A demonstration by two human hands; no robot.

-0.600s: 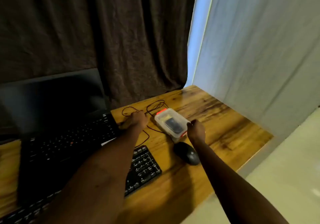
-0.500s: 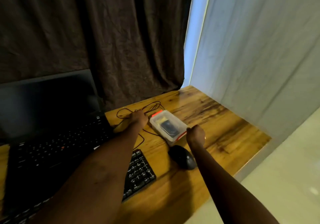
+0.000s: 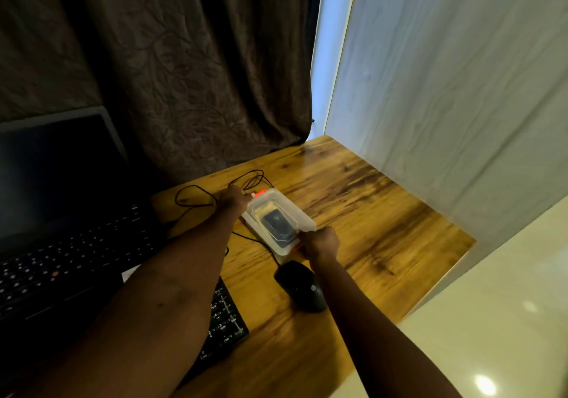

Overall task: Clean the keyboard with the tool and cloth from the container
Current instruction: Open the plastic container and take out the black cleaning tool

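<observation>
A clear plastic container [image 3: 278, 219] with orange clips and a lid lies on the wooden desk [image 3: 368, 213], with something dark inside it. My left hand [image 3: 235, 198] grips its far end by the orange clip. My right hand [image 3: 319, 243] grips its near end at the other clip. A black external keyboard [image 3: 224, 324] lies at the desk's near edge, mostly hidden under my left forearm. The tool and cloth cannot be made out through the lid.
A black mouse [image 3: 301, 285] lies just in front of the container, its thin cable [image 3: 196, 193] looping behind my left hand. An open laptop [image 3: 61, 213] fills the left. A dark curtain hangs behind and a pale wall stands at right.
Both hands have closed in onto the two ends of the container. The right hand moved up from beside the mouse to the near clip. The camera tilted slightly.
</observation>
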